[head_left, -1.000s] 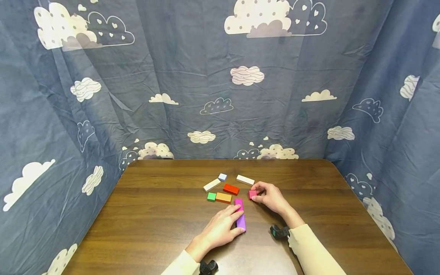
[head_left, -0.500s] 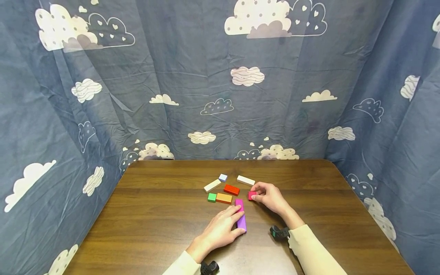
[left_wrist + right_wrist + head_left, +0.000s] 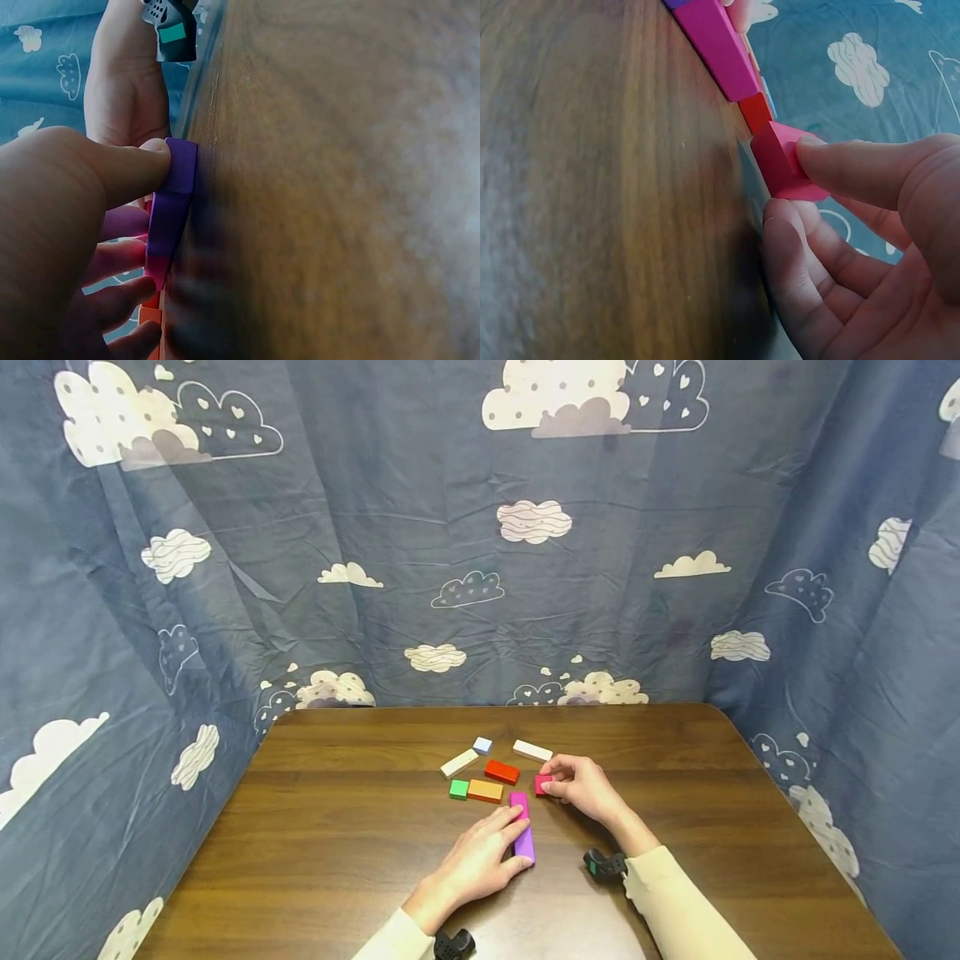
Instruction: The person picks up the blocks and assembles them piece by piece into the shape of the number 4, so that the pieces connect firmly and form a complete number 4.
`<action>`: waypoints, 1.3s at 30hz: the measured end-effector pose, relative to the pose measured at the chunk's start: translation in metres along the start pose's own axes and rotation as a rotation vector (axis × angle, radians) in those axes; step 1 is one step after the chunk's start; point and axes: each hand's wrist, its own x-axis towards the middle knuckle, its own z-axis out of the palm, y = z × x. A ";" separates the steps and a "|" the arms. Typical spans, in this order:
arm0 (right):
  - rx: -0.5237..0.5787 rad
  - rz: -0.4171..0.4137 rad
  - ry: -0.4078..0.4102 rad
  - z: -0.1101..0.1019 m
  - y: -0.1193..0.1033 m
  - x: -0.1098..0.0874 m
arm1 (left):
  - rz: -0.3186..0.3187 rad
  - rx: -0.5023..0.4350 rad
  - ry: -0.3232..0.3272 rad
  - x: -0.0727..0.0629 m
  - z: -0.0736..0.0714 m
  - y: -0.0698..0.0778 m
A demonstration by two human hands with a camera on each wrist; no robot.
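My left hand (image 3: pixel 480 858) holds a purple block (image 3: pixel 527 847) and a magenta block (image 3: pixel 519 799) lined up end to end on the table. Its thumb touches the near end of the purple block (image 3: pixel 174 199), while the other fingers reach along both blocks, partly covering them in the head view. To the right, a small crimson-pink block (image 3: pixel 542 783) is pinched between the thumb and fingers of my right hand (image 3: pixel 590 789). In the right wrist view this pink block (image 3: pixel 784 161) is tilted, apart from the magenta block (image 3: pixel 716 49).
Beyond the hands on the wooden table (image 3: pixel 337 827) lie a red block (image 3: pixel 502 772), an orange block (image 3: pixel 485 791) touching a green block (image 3: pixel 459 789), two white blocks, one on the right (image 3: pixel 532 750) and one on the left (image 3: pixel 459 763), and a pale blue block (image 3: pixel 482 745).
My right hand has moved slightly left with the pink block, closer to the magenta block. The left hand stays on its two blocks. The head view has shifted a little.
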 end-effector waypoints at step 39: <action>-0.036 0.002 -0.084 0.031 -0.023 0.023 | 0.014 -0.002 0.030 0.000 0.004 0.000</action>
